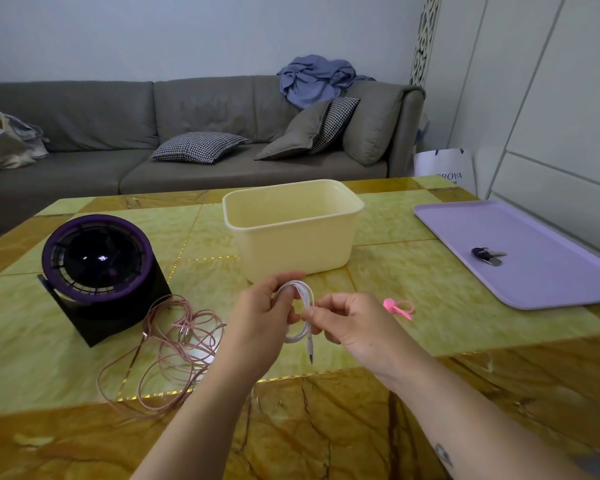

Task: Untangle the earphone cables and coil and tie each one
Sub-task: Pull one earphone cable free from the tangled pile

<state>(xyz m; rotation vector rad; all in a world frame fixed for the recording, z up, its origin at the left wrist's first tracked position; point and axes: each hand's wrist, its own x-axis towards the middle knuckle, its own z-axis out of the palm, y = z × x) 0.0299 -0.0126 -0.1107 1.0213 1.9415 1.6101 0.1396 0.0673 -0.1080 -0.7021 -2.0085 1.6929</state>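
A white earphone cable (303, 299) is looped into a small coil held above the table's middle. My left hand (262, 313) grips the coil's left side. My right hand (347, 320) pinches its right side, and the plug end (310, 351) hangs down between the hands. A pink earphone cable (167, 348) lies loose in wide tangled loops on the table to the left of my left forearm. To the right of my right hand a pink cable tie (397, 306) rests on the table.
A cream plastic bin (291, 230) stands just behind the hands. A purple and black round fan (97, 265) sits at the left. A lilac tray (534, 258) at the right holds keys (487, 256). A grey sofa lies beyond the table.
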